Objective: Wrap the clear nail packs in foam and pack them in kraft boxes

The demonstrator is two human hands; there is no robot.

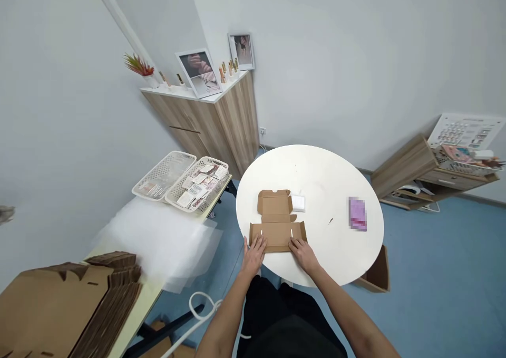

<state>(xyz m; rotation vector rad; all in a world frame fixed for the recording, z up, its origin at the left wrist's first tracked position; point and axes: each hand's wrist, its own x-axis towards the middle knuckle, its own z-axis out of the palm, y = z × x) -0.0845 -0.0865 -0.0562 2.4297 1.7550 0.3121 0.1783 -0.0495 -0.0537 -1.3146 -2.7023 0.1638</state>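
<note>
Cardboard everywhere in this setup, lol. A flat brown corrugated cardboard mailer blank [274, 226] lies unfolded on the round white table [336, 184], right by the edge nearest me, with its flaps spread out. My left hand [253, 256] sits on the blank's near left corner and my right hand [303, 256] on its near right side. Both are open and pressing flat with the fingers spread, well apart from each other, and neither is clamped on anything as far as I can see.

Just past the blank on the table there's a small white square packet [298, 203], touching the cardboard or very close to it. Toward the table's far right side lies a pink rectangular item [357, 214], too blurred to make out. To the left of the table is a long pale yellow table [148, 294] with a tall stack of flat brown cardboard blanks [59, 310] at its near end, a heap of clear plastic sheets [158, 242] beyond that, and two white plastic mesh baskets [197, 184] holding printed cards at the far end. Beyond the round table sits a light wood cabinet [233, 121] topped with framed nail photos [197, 73].
</note>
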